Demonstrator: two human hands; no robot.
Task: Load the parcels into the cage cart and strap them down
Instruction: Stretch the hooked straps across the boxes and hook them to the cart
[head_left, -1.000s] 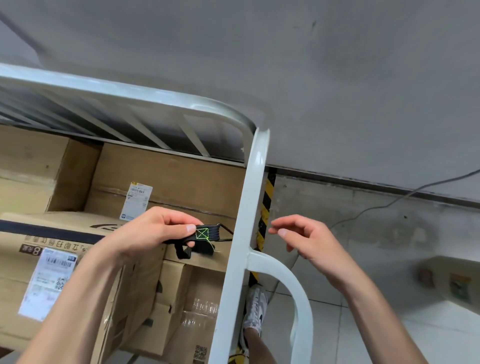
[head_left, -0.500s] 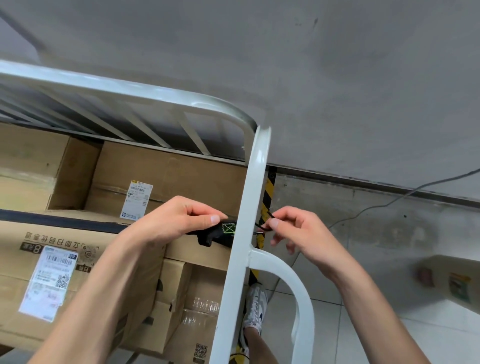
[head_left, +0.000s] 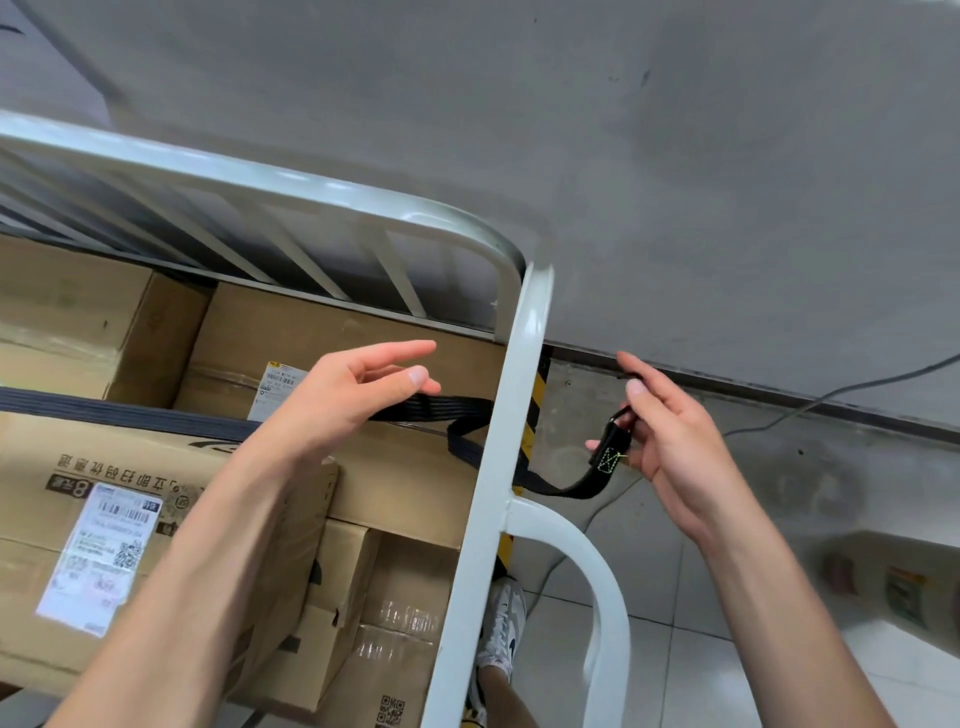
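My right hand (head_left: 675, 441) pinches the strap (head_left: 561, 486) end, right of centre, past the cart (head_left: 511, 415) post. My left hand (head_left: 343, 402) hangs open above the strap. Lower left, a box (head_left: 171, 483) shows a barcoded label (head_left: 101, 561) and inverted print with an "8".

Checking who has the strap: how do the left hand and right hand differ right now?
The left hand is open, fingers spread above the black strap, gripping nothing; the right hand pinches the strap's hooked end.
The left hand is inside the cage cart's white post, over the cardboard boxes; the right hand is outside it, over the floor.
Both are bare and raised near the same post.
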